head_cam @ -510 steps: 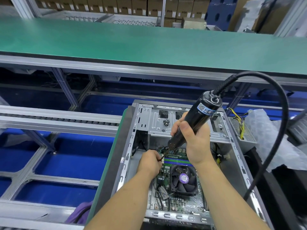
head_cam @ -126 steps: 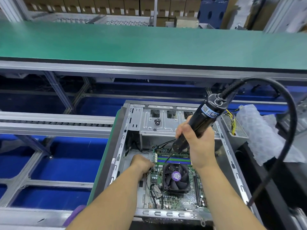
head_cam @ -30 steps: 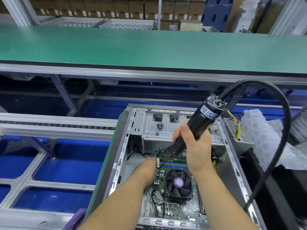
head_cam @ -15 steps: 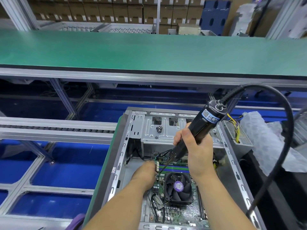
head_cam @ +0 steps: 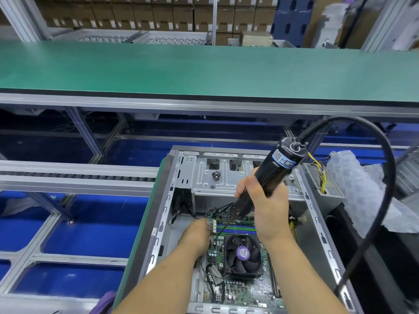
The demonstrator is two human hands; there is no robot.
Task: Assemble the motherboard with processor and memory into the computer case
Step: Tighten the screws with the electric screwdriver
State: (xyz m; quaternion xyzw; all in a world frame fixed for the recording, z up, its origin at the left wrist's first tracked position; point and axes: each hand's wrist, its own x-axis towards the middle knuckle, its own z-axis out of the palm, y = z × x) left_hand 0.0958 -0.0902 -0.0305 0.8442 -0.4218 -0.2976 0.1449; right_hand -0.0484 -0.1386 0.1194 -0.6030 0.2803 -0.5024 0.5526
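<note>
In the head view, the black electric screwdriver [head_cam: 275, 172] is gripped by the right hand [head_cam: 265, 207], fingers wrapped round its barrel, tilted toward 2 o'clock, its bit set down at the motherboard [head_cam: 242, 288] edge at 10 o'clock of the CPU fan [head_cam: 242, 254]. The left hand [head_cam: 196, 234] is laid knuckles-up at that edge inside the computer case [head_cam: 181, 173]; whether anything is held cannot be told. A blue label with a QR code is seen on the screwdriver, its writing unreadable.

Your computer case [head_cam: 313, 214] lies open at 6 o'clock, with the motherboard [head_cam: 244, 288] inside it and the fan [head_cam: 242, 254] on the board. The memory slots [head_cam: 235, 227] sit just beyond the fan (toward 12). The conveyor belt [head_cam: 204, 71] runs across at 12 o'clock; the power supply [head_cam: 326, 184] is beside the case at 2.
</note>
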